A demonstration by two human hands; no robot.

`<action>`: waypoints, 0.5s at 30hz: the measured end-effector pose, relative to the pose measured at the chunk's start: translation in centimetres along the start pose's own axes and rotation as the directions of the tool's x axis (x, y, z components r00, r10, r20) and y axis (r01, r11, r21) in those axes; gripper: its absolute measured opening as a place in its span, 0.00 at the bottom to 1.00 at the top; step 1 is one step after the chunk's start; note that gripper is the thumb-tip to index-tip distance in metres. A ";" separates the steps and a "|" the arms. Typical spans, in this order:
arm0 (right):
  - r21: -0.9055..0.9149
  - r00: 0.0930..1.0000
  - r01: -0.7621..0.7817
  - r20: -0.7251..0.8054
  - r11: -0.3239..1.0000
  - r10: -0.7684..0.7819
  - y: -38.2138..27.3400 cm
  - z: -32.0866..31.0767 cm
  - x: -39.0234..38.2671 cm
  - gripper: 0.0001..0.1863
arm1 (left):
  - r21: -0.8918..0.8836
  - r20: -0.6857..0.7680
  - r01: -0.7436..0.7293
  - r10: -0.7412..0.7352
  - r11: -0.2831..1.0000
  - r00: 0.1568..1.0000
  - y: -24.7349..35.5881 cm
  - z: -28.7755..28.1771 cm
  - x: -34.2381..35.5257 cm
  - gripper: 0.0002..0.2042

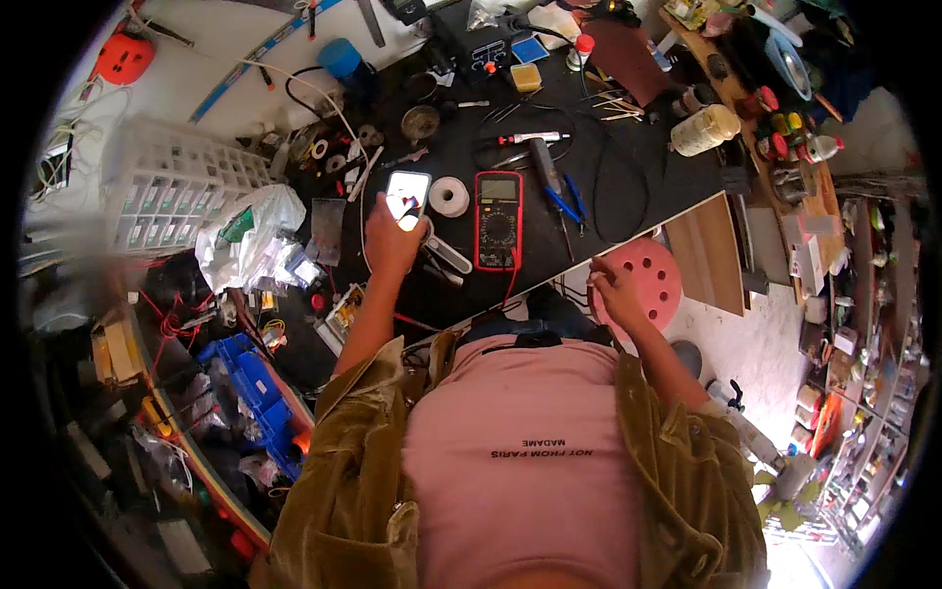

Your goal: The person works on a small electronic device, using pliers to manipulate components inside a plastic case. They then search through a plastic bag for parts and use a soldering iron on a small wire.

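Observation:
My left hand (392,239) is closed round a smartphone (406,199) with its bright screen facing up, over the left part of the black worktable. A roll of white tape (449,196) lies just right of the phone. Farther right is a red-cased digital multimeter (498,221) with a red lead running from its lower end. My right hand (618,293), fingers curled together, is past the table's front edge, in front of a round pink disc with holes (655,280). Whether it touches the disc or holds something small, I cannot tell.
Blue-handled pliers (566,196) and a soldering iron (530,137) lie behind the multimeter. A yellowish-lidded jar (705,131) stands at the right. Clear drawer units (177,187) and a plastic bag (250,231) are at the left. A blue bin (253,393) sits lower left.

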State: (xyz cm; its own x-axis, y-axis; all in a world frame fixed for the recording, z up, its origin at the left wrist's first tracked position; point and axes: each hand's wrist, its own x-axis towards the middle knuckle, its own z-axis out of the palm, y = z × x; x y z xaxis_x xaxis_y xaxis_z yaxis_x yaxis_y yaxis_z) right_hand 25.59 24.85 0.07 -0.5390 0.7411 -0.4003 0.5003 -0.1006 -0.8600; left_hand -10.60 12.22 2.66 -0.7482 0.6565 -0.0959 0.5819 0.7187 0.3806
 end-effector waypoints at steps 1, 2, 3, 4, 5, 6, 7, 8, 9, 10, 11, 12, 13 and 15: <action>-0.049 0.999 0.031 -0.029 0.998 -0.033 -0.2 -0.2 0.7 0.20 | 0.013 0.002 0.058 -0.058 0.998 0.998 -0.8 -0.6 -0.4 0.41; -0.098 0.996 0.062 -0.055 0.993 -0.068 -0.4 -0.3 1.4 0.20 | 0.036 -0.072 0.080 -0.077 0.996 0.994 -1.9 -0.5 -0.7 0.41; -0.147 0.991 0.092 -0.079 0.985 -0.104 -0.6 -0.4 2.3 0.20 | 0.034 -0.037 0.139 -0.138 0.990 0.990 -3.1 -0.7 -0.7 0.41; -0.155 0.994 0.039 -0.098 0.987 -0.055 0.7 -0.6 3.7 0.21 | 0.069 -0.055 0.168 -0.164 0.983 0.985 -4.2 -0.3 -0.8 0.41; -0.251 0.993 0.055 -0.087 0.966 -0.080 -0.4 -0.5 4.7 0.22 | 0.104 -0.077 0.206 -0.198 0.973 0.977 -5.2 0.0 -1.1 0.41; -0.345 0.992 0.073 -0.074 0.936 -0.105 -1.6 -0.4 5.7 0.23 | 0.124 -0.077 0.228 -0.220 0.966 0.972 -6.1 0.3 -1.3 0.41; -0.434 0.990 0.093 -0.059 0.896 -0.131 -2.5 -0.2 6.7 0.24 | 0.141 -0.082 0.245 -0.236 0.959 0.968 -6.8 0.8 -1.4 0.41; -0.486 0.979 0.140 -0.064 0.863 -0.194 -2.5 0.2 7.8 0.25 | 0.162 -0.084 0.262 -0.252 0.951 0.964 -7.4 1.3 -1.5 0.41; -0.535 0.964 0.184 -0.066 0.824 -0.258 -2.4 0.5 8.8 0.26 | 0.183 -0.087 0.279 -0.267 0.943 0.960 -8.1 1.7 -1.6 0.41; -0.584 0.945 0.225 -0.065 0.780 -0.321 -2.3 0.9 9.7 0.27 | 0.182 -0.050 0.315 -0.311 0.932 0.949 -7.7 1.5 -1.6 0.40; -0.622 0.933 0.243 -0.061 0.745 -0.355 -2.0 1.3 10.4 0.28 | 0.188 -0.045 0.306 -0.303 0.933 0.952 -8.1 1.9 -2.0 0.39; -0.657 0.920 0.259 -0.056 0.708 -0.388 -1.7 1.8 11.0 0.29 | 0.195 -0.040 0.297 -0.295 0.935 0.955 -8.7 2.6 -2.5 0.39; -0.694 0.904 0.273 -0.051 0.666 -0.424 -2.0 2.1 11.4 0.30 | 0.197 -0.036 0.286 -0.285 0.938 0.958 -8.8 2.8 -2.7 0.38; -0.674 0.943 0.215 -0.044 0.706 -0.329 -2.7 2.5 11.8 0.31 | 0.150 -0.051 0.249 -0.244 0.957 0.969 -9.1 2.8 -3.7 0.35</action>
State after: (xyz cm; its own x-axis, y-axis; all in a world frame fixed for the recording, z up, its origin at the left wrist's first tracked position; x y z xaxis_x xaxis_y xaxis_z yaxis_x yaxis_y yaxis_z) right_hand 16.18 32.21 -3.17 -0.6435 0.7612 -0.0804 0.6943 0.5363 -0.4799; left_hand -12.26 3.90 -3.07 -0.8827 0.4491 -0.1385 0.4187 0.8853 0.2025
